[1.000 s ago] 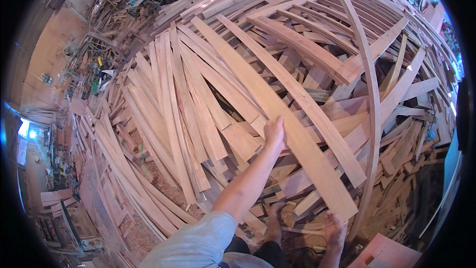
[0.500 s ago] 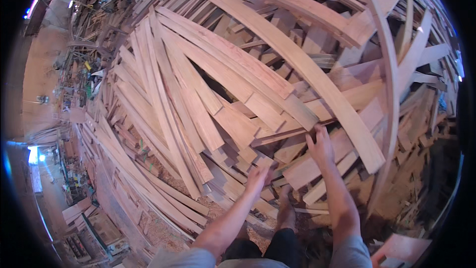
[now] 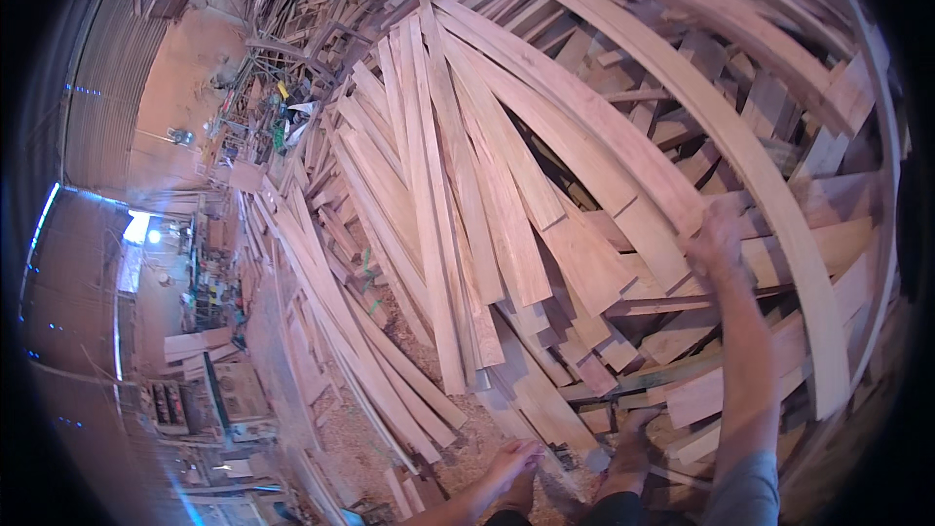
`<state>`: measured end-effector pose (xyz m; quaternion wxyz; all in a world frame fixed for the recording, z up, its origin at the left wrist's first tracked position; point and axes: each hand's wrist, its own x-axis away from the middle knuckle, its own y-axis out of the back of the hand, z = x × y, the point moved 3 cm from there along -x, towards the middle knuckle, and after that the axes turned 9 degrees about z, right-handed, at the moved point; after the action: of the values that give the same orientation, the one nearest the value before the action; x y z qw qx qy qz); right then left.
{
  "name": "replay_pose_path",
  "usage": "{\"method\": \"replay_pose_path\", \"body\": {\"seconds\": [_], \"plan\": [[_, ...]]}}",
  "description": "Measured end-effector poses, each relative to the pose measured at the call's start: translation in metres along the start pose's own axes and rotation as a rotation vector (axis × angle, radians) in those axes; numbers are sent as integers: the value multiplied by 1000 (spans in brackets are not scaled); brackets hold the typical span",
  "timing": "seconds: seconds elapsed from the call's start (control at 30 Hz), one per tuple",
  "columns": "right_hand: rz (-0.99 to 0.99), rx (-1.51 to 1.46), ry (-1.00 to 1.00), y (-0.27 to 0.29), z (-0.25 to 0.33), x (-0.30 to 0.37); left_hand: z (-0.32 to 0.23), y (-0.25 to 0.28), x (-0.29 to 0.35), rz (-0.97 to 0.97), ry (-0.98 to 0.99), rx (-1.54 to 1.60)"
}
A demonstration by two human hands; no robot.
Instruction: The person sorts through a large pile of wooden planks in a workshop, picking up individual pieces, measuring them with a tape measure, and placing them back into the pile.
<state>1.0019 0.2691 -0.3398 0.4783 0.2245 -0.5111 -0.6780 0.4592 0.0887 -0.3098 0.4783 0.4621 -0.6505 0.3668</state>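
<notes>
My right hand (image 3: 716,239) is closed around the near end of a long, slightly curved wooden plank (image 3: 609,131), its fingers partly hidden against the wood. That plank lies on top of a fanned pile and reaches away to the far left. Another plank (image 3: 638,224) rests just beside it. Lower down, close to my legs, my left hand (image 3: 511,465) hovers with loosely stretched fingers and nothing in it. Near the left hand lies a board (image 3: 550,409) pointing toward my feet.
A long curved plank (image 3: 745,151) arcs past my right arm. More narrow planks (image 3: 370,356) lie on the left over a floor strewn with shavings (image 3: 453,453). Scrap wood and clutter (image 3: 302,29) are heaped at the far left, beside a corrugated wall (image 3: 112,88).
The view has swung left, so the pile appears farther right. My left hand has drawn back toward my body. My right hand has moved onto the upper plank's end.
</notes>
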Motion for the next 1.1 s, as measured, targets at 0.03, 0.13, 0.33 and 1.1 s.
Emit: {"method": "replay_pose_path", "body": {"seconds": [0.03,0.13,0.33,1.1], "plan": [[-104,113,56,4,16,22,-4,-8,-3,60,-39,-14],[-188,3,143,19,103,110,-20,-27,-5,196,-146,2],[292,-365,-253,83,178,369,-140,-73,47,406,-276,321],[210,-2034,-837,55,188,683,-121,-73,44,722,-211,410]]}}
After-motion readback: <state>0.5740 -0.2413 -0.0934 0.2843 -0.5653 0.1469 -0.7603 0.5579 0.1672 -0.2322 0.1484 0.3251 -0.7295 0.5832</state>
